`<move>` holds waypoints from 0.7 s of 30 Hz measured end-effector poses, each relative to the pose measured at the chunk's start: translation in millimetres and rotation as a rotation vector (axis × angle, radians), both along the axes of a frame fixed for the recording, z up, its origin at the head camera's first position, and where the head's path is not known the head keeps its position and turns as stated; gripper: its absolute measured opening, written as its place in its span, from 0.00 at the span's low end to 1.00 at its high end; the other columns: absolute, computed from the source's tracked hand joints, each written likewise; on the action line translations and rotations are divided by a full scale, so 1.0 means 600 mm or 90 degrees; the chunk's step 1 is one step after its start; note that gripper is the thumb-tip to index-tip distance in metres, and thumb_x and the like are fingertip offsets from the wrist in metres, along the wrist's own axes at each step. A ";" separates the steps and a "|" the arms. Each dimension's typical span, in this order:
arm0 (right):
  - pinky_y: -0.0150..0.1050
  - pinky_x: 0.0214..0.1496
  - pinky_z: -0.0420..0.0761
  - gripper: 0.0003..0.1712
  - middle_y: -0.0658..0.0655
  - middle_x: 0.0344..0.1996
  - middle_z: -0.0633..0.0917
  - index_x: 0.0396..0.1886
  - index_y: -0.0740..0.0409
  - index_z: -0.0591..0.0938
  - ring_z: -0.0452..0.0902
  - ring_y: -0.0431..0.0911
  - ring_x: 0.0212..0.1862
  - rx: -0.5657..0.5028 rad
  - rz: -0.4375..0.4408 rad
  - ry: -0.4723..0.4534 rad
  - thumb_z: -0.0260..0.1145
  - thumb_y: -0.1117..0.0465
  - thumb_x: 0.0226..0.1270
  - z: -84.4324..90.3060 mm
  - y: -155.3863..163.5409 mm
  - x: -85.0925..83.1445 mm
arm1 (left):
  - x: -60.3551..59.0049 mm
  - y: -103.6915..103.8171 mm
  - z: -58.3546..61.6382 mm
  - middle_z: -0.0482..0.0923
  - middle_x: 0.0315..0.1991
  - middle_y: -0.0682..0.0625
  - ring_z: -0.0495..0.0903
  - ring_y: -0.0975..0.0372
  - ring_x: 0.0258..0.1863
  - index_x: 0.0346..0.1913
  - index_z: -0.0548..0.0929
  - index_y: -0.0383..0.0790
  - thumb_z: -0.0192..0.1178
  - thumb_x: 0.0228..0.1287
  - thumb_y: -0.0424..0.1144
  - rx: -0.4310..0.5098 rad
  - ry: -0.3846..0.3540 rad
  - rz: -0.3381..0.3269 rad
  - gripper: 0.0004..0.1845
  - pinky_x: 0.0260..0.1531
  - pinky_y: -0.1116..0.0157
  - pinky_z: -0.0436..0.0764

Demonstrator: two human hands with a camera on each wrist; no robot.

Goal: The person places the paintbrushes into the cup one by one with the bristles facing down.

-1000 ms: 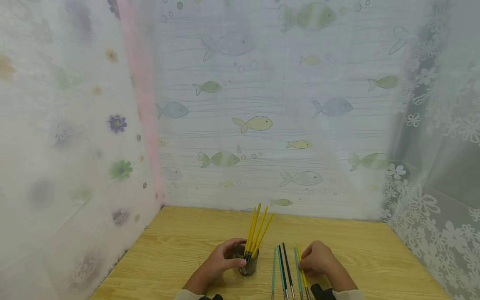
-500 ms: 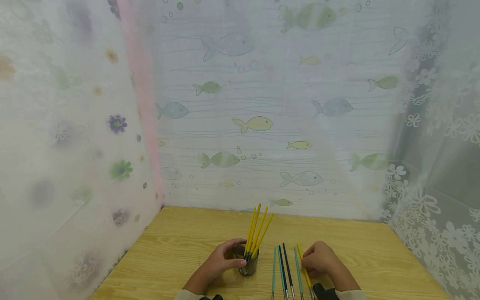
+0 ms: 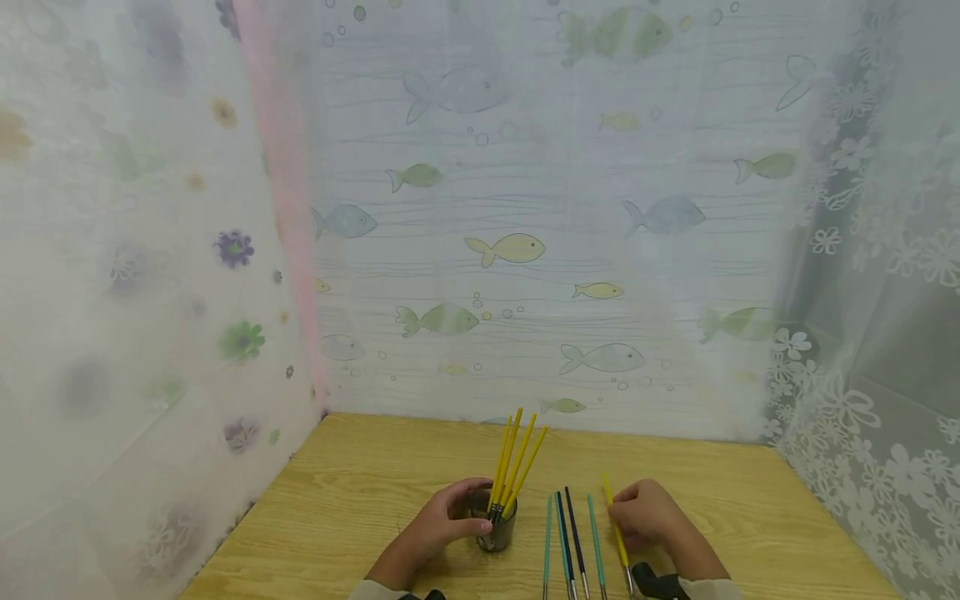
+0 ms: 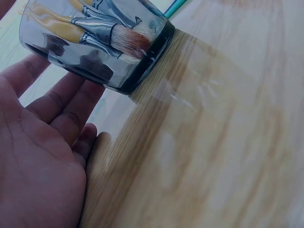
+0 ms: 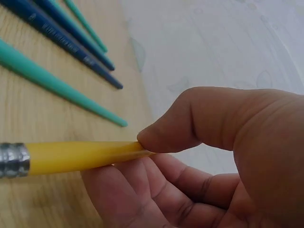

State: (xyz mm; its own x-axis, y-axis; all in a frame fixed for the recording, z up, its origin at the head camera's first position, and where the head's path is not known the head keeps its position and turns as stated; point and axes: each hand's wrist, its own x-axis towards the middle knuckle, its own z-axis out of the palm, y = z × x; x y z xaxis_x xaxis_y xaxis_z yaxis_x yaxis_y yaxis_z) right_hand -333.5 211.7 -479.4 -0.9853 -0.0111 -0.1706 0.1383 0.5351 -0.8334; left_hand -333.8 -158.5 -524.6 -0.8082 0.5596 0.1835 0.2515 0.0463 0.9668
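Note:
My left hand [image 3: 435, 529] holds a dark see-through glass [image 3: 498, 542], thumb on one side and fingers round the other. Several yellow paintbrushes [image 3: 517, 467] stand in it, handles up. Their bristles [image 4: 128, 42] point down inside the glass in the left wrist view. To the right, my right hand [image 3: 651, 517] pinches another yellow paintbrush [image 5: 71, 156] by its handle between thumb and fingers. Its metal ferrule shows at the left edge of the right wrist view; its bristles are out of that frame.
Between the hands lies a row of teal paintbrushes [image 3: 596, 542] and dark blue paintbrushes [image 3: 574, 529], handles pointing away. The wooden table [image 3: 397, 454] meets a fish-patterned curtain [image 3: 510, 333] at the back. Flowered curtains hang left and right.
My right hand has shifted slightly right with the yellow paintbrush, drawing it away from the teal one beside it. The left hand and the glass have stayed put.

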 end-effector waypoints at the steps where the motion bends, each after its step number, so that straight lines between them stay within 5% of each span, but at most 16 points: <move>1: 0.44 0.32 0.88 0.18 0.61 0.36 0.84 0.49 0.73 0.83 0.83 0.48 0.33 -0.006 -0.003 0.000 0.68 0.65 0.62 0.001 0.000 0.000 | 0.000 0.000 0.001 0.76 0.69 0.44 0.77 0.56 0.67 0.76 0.70 0.48 0.62 0.75 0.39 -0.001 -0.001 0.000 0.29 0.62 0.67 0.77; 11: 0.46 0.36 0.89 0.24 0.67 0.44 0.82 0.57 0.76 0.77 0.83 0.51 0.40 -0.072 -0.014 0.003 0.65 0.67 0.64 0.012 0.000 -0.001 | 0.001 0.002 0.005 0.69 0.75 0.38 0.72 0.55 0.72 0.78 0.67 0.38 0.47 0.77 0.34 0.002 0.024 -0.008 0.28 0.66 0.72 0.71; 21: 0.48 0.37 0.90 0.22 0.64 0.40 0.82 0.58 0.74 0.75 0.83 0.52 0.40 -0.118 -0.025 0.022 0.60 0.67 0.66 0.037 -0.005 0.005 | 0.005 0.003 0.007 0.72 0.73 0.41 0.72 0.56 0.71 0.76 0.70 0.40 0.48 0.74 0.34 0.009 0.001 0.018 0.29 0.64 0.73 0.70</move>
